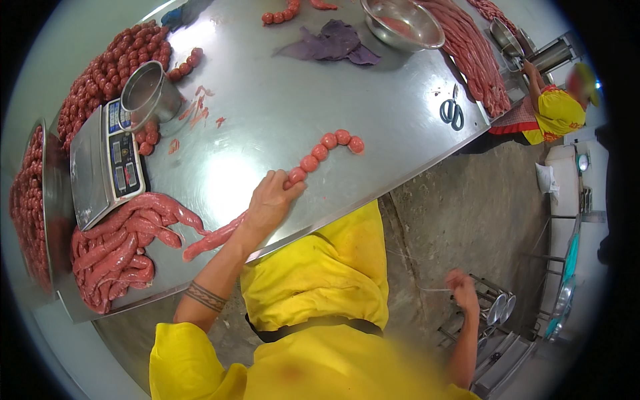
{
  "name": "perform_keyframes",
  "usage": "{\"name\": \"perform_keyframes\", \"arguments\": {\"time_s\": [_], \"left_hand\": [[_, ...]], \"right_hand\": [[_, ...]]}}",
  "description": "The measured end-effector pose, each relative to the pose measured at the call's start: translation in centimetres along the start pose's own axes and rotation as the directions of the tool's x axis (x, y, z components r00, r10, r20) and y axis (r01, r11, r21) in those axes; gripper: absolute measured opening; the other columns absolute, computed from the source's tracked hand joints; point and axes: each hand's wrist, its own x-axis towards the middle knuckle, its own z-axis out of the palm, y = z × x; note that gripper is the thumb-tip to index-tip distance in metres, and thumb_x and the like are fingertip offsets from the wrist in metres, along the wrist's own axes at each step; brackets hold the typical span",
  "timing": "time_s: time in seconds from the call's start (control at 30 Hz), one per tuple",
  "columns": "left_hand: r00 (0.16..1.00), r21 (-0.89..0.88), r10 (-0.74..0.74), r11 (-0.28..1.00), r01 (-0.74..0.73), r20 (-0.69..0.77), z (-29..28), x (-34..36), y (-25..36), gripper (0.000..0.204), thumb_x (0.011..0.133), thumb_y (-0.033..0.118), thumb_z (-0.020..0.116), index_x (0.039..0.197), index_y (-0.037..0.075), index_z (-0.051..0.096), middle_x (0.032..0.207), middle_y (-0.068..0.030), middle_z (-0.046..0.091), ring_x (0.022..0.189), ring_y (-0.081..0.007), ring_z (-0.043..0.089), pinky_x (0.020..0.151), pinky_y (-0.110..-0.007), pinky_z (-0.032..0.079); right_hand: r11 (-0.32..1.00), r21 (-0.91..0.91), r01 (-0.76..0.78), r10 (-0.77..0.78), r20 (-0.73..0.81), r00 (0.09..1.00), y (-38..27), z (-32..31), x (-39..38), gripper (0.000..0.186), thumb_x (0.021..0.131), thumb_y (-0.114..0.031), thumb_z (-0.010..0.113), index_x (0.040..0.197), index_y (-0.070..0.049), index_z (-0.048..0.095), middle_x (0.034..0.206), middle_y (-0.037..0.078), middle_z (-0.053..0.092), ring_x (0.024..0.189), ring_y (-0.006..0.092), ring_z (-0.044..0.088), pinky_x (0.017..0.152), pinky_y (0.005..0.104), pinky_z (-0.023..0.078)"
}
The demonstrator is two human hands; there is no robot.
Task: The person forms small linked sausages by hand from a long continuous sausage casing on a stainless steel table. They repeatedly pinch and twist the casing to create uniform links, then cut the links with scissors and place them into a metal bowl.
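My left hand [270, 200] is closed round a sausage at the near edge of the steel table. From its fingers a curved row of small round sausage links [320, 153] runs out to the right. On the wrist side, an untied length of sausage [215, 240] passes under my forearm. Out to the right, off the table and over the floor, my right hand [460, 285] is closed on a thin white string [433, 290]. The string stretches left towards my apron, where I lose sight of it. Motion slightly blurs the right fingers.
Left on the steel table [260, 100] are a pile of sausages [110, 250], a scale [100, 167], a metal pot [148, 93] and heaped round links [107, 73]. Scissors [452, 113], a bowl [403, 27] and a purple cloth [333, 43] lie farther off. A co-worker [560, 110] stands right.
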Motion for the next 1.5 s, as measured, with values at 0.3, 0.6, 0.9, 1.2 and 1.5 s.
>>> {"name": "perform_keyframes", "arguments": {"time_s": [0.3,0.6,0.9,1.2,1.5], "left_hand": [[0.962,-0.267,-0.205,0.931,0.249,0.183,-1.9,0.1,-0.3,0.018,0.092,0.01,0.073,0.109,0.008,0.075,0.087,-0.0143,0.063,0.079,-0.0345,0.069,0.065,-0.045,0.058],[0.85,-0.102,-0.526,0.846,0.523,-0.013,-1.3,0.2,3.3,0.019,0.099,0.018,0.071,0.109,0.002,0.073,0.09,-0.0179,0.071,0.078,-0.039,0.069,0.07,-0.051,0.054],[0.864,0.035,-0.483,0.87,0.492,-0.143,4.5,9.7,1.6,0.023,0.106,0.012,0.052,0.102,-0.005,0.066,0.107,-0.0265,0.062,0.095,-0.0454,0.063,0.083,-0.055,0.052],[0.931,-0.018,-0.347,0.936,0.351,0.117,3.6,11.4,-2.1,0.025,0.106,0.024,0.054,0.101,0.002,0.066,0.099,-0.0222,0.07,0.089,-0.0449,0.069,0.08,-0.057,0.054],[0.947,-0.061,-0.294,0.951,0.304,0.131,3.5,9.8,-0.9,0.026,0.107,0.022,0.055,0.1,-0.001,0.066,0.1,-0.0246,0.07,0.089,-0.0456,0.07,0.079,-0.056,0.057]], "right_hand": [[0.989,0.147,0.008,-0.014,0.04,0.999,11.6,1.4,9.2,0.01,0.098,-0.007,0.056,0.099,-0.004,0.066,0.082,-0.002,0.059,0.076,0.0126,0.053,0.072,0.0288,0.043],[0.759,-0.213,0.616,-0.647,-0.355,0.675,-18.9,9.7,18.8,0.058,0.101,-0.019,0.068,0.156,-0.012,0.049,0.117,0.013,0.063,0.093,0.0312,0.061,0.087,0.0439,0.052],[0.737,-0.307,0.602,-0.673,-0.421,0.608,-32.1,8.2,29.6,0.061,0.091,-0.013,0.078,0.148,-0.007,0.056,0.124,0.014,0.062,0.116,0.0373,0.057,0.102,0.0466,0.048],[0.919,0.392,0.033,-0.137,0.24,0.961,3.9,9.9,6.3,0.034,0.098,-0.009,0.071,0.13,0.0,0.066,0.12,0.008,0.07,0.107,0.0245,0.067,0.093,0.0403,0.056],[-0.526,0.751,0.4,-0.137,-0.539,0.831,2.7,-4.4,17.2,0.097,0.092,0.015,0.055,0.173,-0.023,0.017,0.17,0.024,0.036,0.087,0.0162,0.063,0.05,0.0193,0.05]]}}
